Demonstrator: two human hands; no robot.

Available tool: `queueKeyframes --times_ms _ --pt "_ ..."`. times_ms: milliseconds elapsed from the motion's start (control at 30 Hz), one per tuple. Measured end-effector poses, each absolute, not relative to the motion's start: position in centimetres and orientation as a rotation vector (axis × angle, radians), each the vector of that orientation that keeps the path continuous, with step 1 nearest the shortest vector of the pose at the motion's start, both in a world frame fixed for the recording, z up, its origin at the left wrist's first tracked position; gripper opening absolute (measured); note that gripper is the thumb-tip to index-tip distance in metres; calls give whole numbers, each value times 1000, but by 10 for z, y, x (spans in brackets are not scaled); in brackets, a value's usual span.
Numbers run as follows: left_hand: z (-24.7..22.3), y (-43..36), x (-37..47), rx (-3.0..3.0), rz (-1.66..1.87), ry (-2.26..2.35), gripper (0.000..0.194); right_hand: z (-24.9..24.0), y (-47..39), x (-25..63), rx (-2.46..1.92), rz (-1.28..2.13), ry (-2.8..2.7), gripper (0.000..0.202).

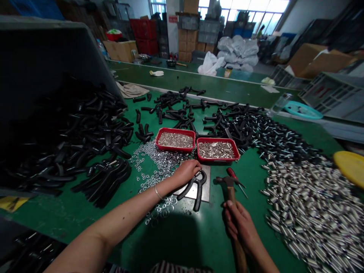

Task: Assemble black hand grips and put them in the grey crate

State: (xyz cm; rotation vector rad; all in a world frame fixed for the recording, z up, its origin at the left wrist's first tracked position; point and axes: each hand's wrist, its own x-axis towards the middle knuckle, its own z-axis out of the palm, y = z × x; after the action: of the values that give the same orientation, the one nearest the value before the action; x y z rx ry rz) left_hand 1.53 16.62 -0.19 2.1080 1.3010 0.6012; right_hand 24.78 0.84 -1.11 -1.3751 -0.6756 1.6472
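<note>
My left hand (187, 172) is closed, its fingertips pinched at the upper end of a black spring clamp (200, 185). A bit of shiny metal shows by those fingertips, but what they pinch is too small to make out. The clamp lies on a flat metal plate (206, 191), its two handles spread toward me. My right hand (240, 223) is wrapped round the wooden handle of a hammer (231, 193). The hammer's head is right of the plate, close to a red-handled screwdriver (232, 173).
Red trays of small metal parts (174, 140) and pins (217, 149) stand beyond the plate. Loose rings (159, 163) lie left, silver springs (318, 204) right. Black clamp parts (85, 125) spill from a grey bin (57, 24). Assembled-looking black clamps (106, 180) are stacked nearby.
</note>
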Motion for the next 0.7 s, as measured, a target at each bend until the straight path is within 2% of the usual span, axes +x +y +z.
queueKeyframes --times_ms 333,467,533,633,700 --pt "-7 159 19 2981 359 1110 21 4 12 243 -1465 1539 -840 41" --pt "-7 163 16 2926 370 1103 20 31 33 253 -1604 1436 -1104 53" --pt "-5 160 11 2805 473 1168 20 46 46 259 -1699 1366 -1305 47" --pt "1 142 -3 2654 719 1241 31 68 62 261 -1712 1189 -1627 39" --pt "3 125 -13 2679 744 1175 28 77 69 257 -1667 1020 -1763 37"
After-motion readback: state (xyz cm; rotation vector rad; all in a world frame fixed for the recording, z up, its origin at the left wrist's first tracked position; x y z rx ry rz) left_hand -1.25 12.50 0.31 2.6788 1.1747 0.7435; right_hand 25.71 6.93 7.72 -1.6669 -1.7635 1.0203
